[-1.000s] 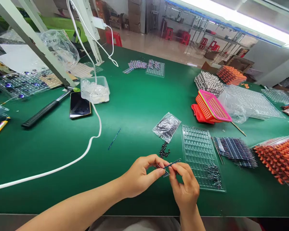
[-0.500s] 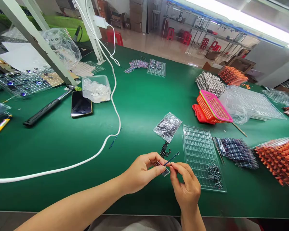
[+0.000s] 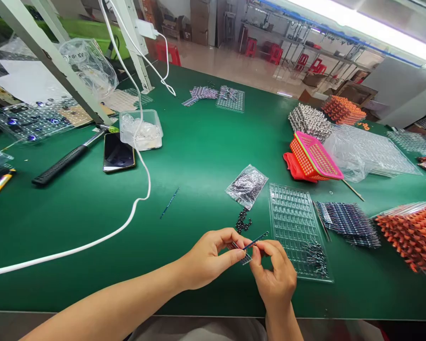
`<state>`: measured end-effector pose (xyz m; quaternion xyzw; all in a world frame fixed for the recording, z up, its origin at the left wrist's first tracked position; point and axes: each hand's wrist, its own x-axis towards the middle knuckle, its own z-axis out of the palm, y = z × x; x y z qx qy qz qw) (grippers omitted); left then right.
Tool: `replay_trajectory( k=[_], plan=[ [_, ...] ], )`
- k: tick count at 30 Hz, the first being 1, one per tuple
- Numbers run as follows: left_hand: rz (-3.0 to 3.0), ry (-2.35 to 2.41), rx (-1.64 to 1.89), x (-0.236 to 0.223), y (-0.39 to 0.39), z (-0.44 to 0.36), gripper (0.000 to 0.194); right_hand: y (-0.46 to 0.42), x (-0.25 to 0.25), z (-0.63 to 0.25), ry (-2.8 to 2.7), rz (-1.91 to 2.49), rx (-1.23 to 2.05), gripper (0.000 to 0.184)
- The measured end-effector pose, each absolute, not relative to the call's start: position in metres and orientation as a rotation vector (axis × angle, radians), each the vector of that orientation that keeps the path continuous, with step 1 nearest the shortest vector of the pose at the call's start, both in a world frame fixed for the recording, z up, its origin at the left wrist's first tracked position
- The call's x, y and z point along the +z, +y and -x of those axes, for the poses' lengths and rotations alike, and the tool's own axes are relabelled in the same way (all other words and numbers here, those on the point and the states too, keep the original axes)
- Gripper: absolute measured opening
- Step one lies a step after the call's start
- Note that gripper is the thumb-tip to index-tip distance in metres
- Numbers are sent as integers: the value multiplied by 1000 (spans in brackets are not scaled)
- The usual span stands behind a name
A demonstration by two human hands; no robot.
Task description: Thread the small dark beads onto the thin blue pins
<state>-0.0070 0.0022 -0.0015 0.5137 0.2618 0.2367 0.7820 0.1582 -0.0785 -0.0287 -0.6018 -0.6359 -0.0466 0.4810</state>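
My left hand (image 3: 213, 258) is closed, pinching a thin dark blue strip (image 3: 259, 238) between thumb and fingertips. A small piece with fine pale stripes (image 3: 246, 259) pokes out beneath the same fingers. My right hand (image 3: 275, 270) has thumb and forefinger pressed together at the strip, near the left fingertips; what they pinch is too small to make out. Just beyond the hands lie loose black beads (image 3: 243, 221), below a clear bag of dark beads (image 3: 248, 186). Right of them a clear ribbed tray (image 3: 291, 208) holds a cluster of thin dark wiry pieces (image 3: 316, 258).
Another blue strip (image 3: 169, 202) lies left of the hands. A white cable (image 3: 128, 221) crosses the left side, near a phone (image 3: 119, 152), a hammer (image 3: 62, 166) and a clear tub (image 3: 152, 142). Rightward are a pink-orange basket (image 3: 317, 156), dark striped strips (image 3: 346, 222) and stacked orange pieces (image 3: 412, 232).
The blue strip in my left hand tilted up more steeply, then came back lower. The white cable swung right over the loose strip and back left. My right hand stays close to the strip.
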Motion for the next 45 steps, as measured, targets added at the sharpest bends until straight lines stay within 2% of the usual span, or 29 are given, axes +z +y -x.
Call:
replay_trajectory(
  k=[11, 23, 33, 39, 45],
  plan=[
    [-1045, 580, 549, -1, 5, 7, 14, -80, -33, -161, -1625, 1415, -64, 38],
    [-1352, 643, 508, 8, 9, 11, 9, -78, -33, -162, -1627, 1414, -37, 33],
    [-1060, 601, 501, 1, 10, 7, 14, -77, -32, -161, -1637, 1427, -65, 32],
    [-1052, 597, 491, 0, 8, 7, 15, -76, -28, -158, -1616, 1457, -39, 21],
    [-1200, 632, 507, 3, 7, 9, 14, -77, -26, -158, -1600, 1461, -11, 22]
  ],
)
